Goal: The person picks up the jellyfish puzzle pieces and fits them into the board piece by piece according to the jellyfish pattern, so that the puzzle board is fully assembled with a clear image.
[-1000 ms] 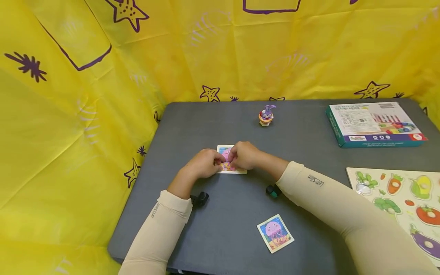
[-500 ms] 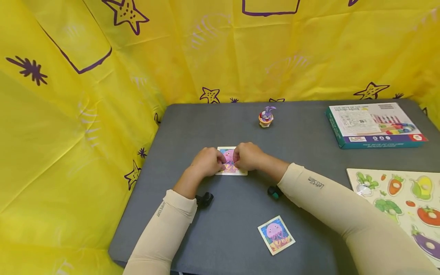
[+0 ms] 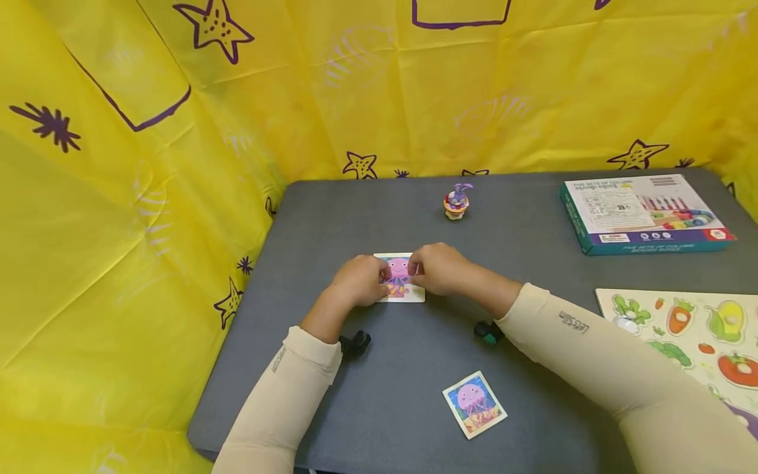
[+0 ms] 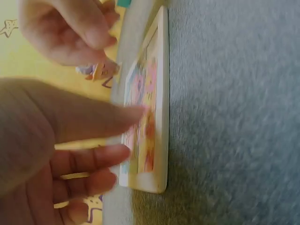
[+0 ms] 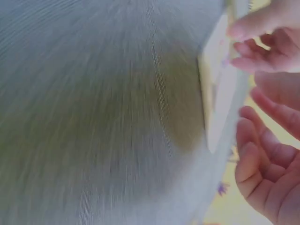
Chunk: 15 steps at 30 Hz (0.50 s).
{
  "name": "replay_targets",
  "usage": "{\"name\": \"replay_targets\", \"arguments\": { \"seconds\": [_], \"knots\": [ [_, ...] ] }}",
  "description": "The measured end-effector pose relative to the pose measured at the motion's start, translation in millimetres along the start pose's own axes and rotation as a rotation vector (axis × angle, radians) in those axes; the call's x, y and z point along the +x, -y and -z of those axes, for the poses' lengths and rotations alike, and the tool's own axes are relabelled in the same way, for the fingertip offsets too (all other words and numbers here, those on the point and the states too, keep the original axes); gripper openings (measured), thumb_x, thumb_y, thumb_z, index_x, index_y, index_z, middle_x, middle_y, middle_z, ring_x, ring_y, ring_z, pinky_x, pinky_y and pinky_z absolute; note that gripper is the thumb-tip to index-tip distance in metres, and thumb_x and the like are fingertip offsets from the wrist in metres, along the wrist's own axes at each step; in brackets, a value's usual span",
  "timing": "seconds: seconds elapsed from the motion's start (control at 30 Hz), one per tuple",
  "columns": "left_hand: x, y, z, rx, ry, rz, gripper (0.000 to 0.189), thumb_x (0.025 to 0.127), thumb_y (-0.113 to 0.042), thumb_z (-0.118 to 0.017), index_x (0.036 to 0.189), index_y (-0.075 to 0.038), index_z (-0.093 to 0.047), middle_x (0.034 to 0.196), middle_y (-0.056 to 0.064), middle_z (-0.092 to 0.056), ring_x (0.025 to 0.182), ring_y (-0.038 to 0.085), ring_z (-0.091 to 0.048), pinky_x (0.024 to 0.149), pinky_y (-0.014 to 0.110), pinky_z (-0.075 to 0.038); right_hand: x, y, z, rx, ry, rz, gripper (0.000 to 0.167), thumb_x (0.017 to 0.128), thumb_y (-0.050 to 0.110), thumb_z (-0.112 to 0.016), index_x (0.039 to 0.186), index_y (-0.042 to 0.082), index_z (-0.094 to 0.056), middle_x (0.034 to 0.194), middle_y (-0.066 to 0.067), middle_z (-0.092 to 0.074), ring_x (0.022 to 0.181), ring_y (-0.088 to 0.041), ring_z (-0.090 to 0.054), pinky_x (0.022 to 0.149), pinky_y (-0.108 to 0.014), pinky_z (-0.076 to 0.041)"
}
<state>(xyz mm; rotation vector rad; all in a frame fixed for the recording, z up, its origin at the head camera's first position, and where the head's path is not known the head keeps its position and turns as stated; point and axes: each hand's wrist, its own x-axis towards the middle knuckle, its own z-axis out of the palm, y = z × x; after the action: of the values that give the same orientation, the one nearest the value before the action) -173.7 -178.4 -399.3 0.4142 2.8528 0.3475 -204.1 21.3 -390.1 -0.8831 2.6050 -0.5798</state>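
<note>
A small jigsaw puzzle tray with a pale frame lies flat mid-table. Its pieces show a pink jellyfish over coral, and bare board shows at the lower right. My left hand is at the tray's left side; in the left wrist view its thumb touches or hovers just over the pieces, with the other fingers loosely bent. Just off the right side is my right hand, nothing visible in its bent fingers. A square jellyfish picture lies nearer the front edge. The right wrist view is blurred.
A purple rabbit figurine stands behind the puzzle. At back right lies a boxed bead set; in front of it is a vegetable puzzle board, partly covered by the right sleeve. Yellow cloth hangs behind and left.
My right hand has drawn back to the right from the puzzle, uncovering more of the jellyfish. The left hand has shifted only slightly and stays at the left side.
</note>
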Motion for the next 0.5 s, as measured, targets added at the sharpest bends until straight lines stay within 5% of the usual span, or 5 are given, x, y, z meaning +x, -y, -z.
{"name": "replay_targets", "arguments": {
  "seconds": [0.23,0.33,0.5],
  "knots": [
    [5.1,-8.8,-5.8,-0.031,0.045,-0.175,0.034,0.091,-0.023,-0.076,0.125,-0.021,-0.072,0.115,0.005,-0.062,0.108,0.025,-0.057,0.098,0.042,-0.046,-58.0,-28.9,15.3,-0.115,0.055,0.029,0.013,0.088,0.014,-0.076,0.076,0.016,-0.072,0.074,0.004,-0.065,0.073,-0.016,-0.060,0.070,-0.037,-0.050],
    [8.7,-7.5,-8.1,-0.037,0.066,-0.188,0.035,0.092,-0.021,-0.075,0.127,-0.022,-0.072,0.121,0.007,-0.061,0.115,0.026,-0.056,0.103,0.042,-0.045,-83.2,-43.6,16.6,-0.119,0.084,-0.017,0.008,0.086,0.018,-0.081,0.087,0.014,-0.074,0.084,0.001,-0.068,0.081,-0.018,-0.062,0.076,-0.041,-0.053],
    [14.8,-2.2,-11.0,-0.083,0.066,-0.197,0.034,0.090,-0.021,-0.078,0.123,-0.022,-0.073,0.118,0.007,-0.061,0.113,0.026,-0.056,0.103,0.040,-0.045,-121.2,-65.3,10.7,-0.080,0.091,-0.123,0.039,0.078,0.028,-0.089,0.106,0.011,-0.068,0.098,-0.004,-0.063,0.088,-0.022,-0.058,0.081,-0.045,-0.051]
  ]
}}
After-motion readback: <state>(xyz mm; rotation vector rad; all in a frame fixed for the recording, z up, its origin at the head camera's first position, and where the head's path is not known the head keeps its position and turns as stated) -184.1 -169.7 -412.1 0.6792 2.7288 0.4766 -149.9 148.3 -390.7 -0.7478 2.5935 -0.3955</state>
